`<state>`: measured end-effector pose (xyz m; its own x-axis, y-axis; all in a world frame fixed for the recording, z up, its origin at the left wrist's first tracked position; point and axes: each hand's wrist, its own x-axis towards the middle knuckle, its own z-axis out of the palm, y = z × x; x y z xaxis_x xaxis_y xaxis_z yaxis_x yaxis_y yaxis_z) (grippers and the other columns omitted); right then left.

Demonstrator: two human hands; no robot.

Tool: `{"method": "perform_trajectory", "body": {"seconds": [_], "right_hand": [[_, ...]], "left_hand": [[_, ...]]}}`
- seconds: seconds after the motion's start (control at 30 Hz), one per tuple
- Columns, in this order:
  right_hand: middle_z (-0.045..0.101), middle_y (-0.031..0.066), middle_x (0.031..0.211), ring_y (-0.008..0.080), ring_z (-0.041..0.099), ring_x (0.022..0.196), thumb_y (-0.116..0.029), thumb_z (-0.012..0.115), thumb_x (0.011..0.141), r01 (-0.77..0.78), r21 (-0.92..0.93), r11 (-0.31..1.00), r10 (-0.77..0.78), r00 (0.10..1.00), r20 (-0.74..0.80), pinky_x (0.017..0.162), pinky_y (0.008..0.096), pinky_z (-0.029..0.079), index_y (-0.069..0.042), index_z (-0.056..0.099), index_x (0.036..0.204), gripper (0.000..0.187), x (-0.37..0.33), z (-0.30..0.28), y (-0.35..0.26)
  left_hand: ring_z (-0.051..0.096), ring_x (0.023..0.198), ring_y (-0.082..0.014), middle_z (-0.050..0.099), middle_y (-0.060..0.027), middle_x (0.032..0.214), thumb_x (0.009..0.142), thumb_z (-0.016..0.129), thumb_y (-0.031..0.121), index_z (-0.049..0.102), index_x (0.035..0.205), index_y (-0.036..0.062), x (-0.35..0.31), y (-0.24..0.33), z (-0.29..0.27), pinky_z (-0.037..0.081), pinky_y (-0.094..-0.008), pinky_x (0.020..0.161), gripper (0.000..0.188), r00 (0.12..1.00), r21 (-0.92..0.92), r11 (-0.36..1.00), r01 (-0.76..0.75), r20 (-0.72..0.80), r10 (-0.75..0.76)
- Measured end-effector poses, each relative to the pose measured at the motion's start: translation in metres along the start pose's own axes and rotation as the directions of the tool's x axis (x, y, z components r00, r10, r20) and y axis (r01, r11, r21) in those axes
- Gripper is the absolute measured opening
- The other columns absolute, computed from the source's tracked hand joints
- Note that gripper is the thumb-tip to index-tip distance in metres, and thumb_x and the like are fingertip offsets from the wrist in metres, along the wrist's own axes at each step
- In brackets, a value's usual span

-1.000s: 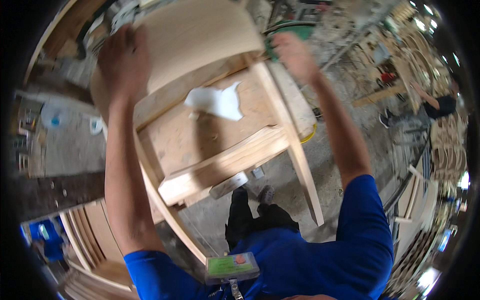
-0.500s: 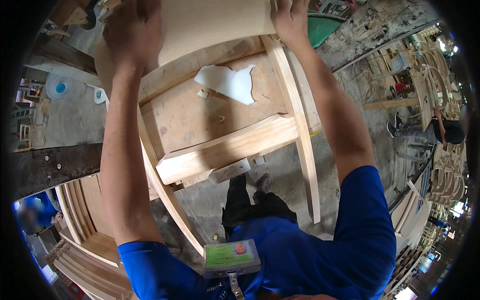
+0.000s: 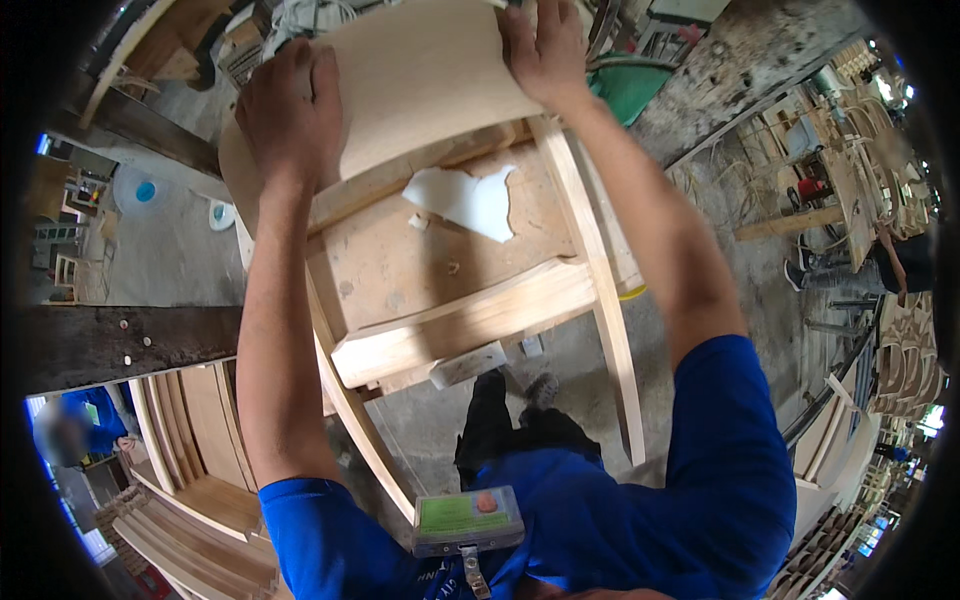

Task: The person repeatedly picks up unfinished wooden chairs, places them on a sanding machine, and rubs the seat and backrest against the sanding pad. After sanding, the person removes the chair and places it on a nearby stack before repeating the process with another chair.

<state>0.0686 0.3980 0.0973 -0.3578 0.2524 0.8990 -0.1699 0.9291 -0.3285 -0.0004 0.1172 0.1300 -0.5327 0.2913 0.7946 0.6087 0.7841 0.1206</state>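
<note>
A pale, curved wooden panel [image 3: 430,75] spans the top of an unfinished wooden chair frame [image 3: 470,315]. My left hand [image 3: 292,120] grips the panel near its left side, thumb raised along the surface. At the panel's right edge, my right hand [image 3: 548,58] is closed over the wood, with the fingertips partly hidden. Below the panel, the frame's crosspiece and two long legs run toward me. Through the frame a brown board [image 3: 385,285] shows, bearing a torn white sheet piece [image 3: 465,200] and small scraps.
A dark beam [image 3: 140,345] lies at left, and a worn, stained beam [image 3: 750,60] at upper right. Stacked wooden parts [image 3: 200,430] stand lower left. A person in blue is at far left; another person [image 3: 905,265] works at far right. Green cloth [image 3: 630,90] hangs beside my right hand.
The panel's far edge has come into view, and both hands appear lower in the picture with it. The frame has shifted slightly right and down in view. Both hands keep hold of the panel.
</note>
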Motion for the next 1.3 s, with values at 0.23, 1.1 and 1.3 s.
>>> {"method": "perform_trajectory", "body": {"seconds": [0.23,1.1,1.3], "right_hand": [[0.050,0.0300,0.139,0.0493,0.048,0.127,-0.035,0.055,0.101,-0.286,0.002,0.958,0.276,0.926,0.256,0.108,0.0568,0.038,0.001,0.047,0.144,0.056,-0.076,-0.070,0.006],[0.069,0.0262,0.102,0.0463,0.068,0.096,-0.043,0.061,0.100,-0.767,-0.331,0.550,0.701,0.208,0.683,0.083,0.0525,0.053,-0.005,0.062,0.116,0.041,-0.360,-0.469,-0.079],[0.070,0.0255,0.092,0.0482,0.068,0.086,-0.036,0.060,0.101,-0.672,-0.238,0.702,0.615,0.402,0.678,0.076,0.0531,0.052,-0.002,0.063,0.108,0.035,-0.292,-0.433,-0.023]], "left_hand": [[0.061,0.118,-0.0417,0.067,-0.0220,0.124,0.099,0.060,0.033,0.065,0.128,0.0026,0.007,0.016,-0.002,0.046,-0.0504,0.103,0.042,1.000,-0.093,0.996,-0.014,0.015,0.015],[0.060,0.083,-0.0176,0.067,-0.0085,0.097,0.103,0.060,0.043,0.064,0.122,-0.0091,-0.502,0.110,-0.303,0.051,-0.0350,0.077,0.056,0.145,-0.064,0.132,0.989,0.576,-0.805],[0.051,0.072,-0.0121,0.060,-0.0028,0.075,0.101,0.063,0.045,0.071,0.098,-0.0050,-0.454,0.135,-0.274,0.044,-0.0333,0.065,0.051,0.197,-0.068,0.189,0.980,0.501,-0.843]]}}
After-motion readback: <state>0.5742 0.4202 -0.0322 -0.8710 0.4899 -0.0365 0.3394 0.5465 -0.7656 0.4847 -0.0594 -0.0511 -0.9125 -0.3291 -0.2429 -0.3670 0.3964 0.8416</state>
